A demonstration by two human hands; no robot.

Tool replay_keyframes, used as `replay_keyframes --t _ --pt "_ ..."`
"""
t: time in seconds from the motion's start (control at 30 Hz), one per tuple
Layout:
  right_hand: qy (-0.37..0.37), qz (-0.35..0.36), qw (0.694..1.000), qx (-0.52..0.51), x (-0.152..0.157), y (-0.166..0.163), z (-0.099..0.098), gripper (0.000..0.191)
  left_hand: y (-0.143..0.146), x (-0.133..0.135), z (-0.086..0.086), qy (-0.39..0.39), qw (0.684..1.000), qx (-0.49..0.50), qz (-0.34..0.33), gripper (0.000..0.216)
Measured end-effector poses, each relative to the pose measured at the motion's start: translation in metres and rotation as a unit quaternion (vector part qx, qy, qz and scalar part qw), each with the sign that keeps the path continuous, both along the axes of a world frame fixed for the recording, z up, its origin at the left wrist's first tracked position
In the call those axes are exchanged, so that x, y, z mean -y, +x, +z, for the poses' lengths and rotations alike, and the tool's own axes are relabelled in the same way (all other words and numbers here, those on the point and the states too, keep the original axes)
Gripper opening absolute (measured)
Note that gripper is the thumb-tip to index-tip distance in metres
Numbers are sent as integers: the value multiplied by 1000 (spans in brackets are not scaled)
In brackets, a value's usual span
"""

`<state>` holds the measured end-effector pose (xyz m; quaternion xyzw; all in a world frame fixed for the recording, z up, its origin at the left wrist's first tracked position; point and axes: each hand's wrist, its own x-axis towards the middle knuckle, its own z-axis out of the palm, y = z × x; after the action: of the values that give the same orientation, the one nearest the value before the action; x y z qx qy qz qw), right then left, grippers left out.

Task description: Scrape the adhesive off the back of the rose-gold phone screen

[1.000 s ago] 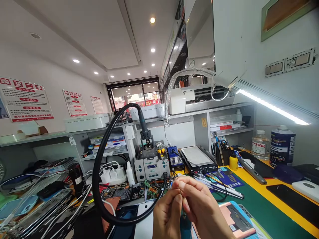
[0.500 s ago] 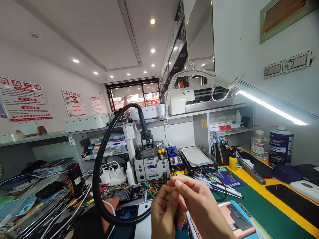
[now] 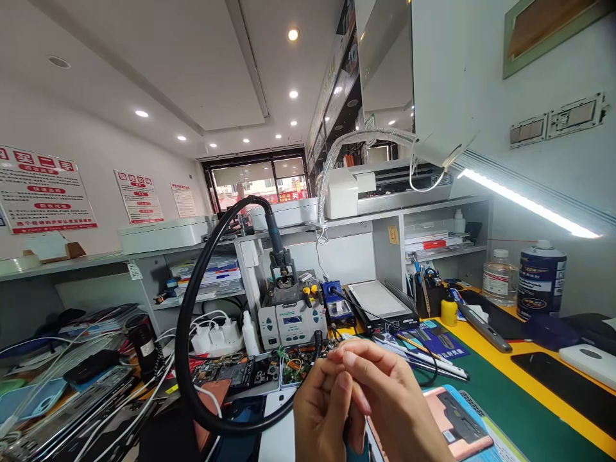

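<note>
Low in the middle of the view my left hand (image 3: 320, 410) and my right hand (image 3: 392, 398) meet with their fingertips together. Both are closed in a pinch. Whatever lies between the fingertips is hidden or too small to make out. A teal edge of something (image 3: 357, 449) shows below the fingers; I cannot tell whether it is held. Right of my right hand lies a pink phone housing (image 3: 457, 417) on a blue-edged pad. Behind the fingers is a small tray of green circuit parts (image 3: 291, 369).
A hot-air rework station (image 3: 293, 326) stands behind, its thick black hose (image 3: 181, 346) looping on the left. A blue soldering station (image 3: 339, 308), a heating plate (image 3: 380, 301) and a yellow bottle (image 3: 449, 312) line the back. Cables and phone parts crowd the left; a black phone (image 3: 563, 385) lies right.
The hands stay together in nearly the same pose, shifted very slightly right in view. The rest of the scene has shifted slightly with the camera.
</note>
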<state>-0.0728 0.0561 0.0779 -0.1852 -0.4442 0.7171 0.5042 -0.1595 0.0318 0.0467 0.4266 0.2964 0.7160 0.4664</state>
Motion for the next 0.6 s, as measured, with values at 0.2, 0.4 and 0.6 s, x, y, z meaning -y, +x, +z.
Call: replay_keyframes --t 0.2,0.4,0.6 --pt "9 -23 1000 -12 1 -6 -3 36 1 2 2 -21 999 14 34 42" --pt "13 -73 997 3 4 -9 -3 39 3 1 1 -26 997 17 66 42" --pt "6 -108 994 15 8 -9 -3 36 6 3 5 -35 996 16 77 43"
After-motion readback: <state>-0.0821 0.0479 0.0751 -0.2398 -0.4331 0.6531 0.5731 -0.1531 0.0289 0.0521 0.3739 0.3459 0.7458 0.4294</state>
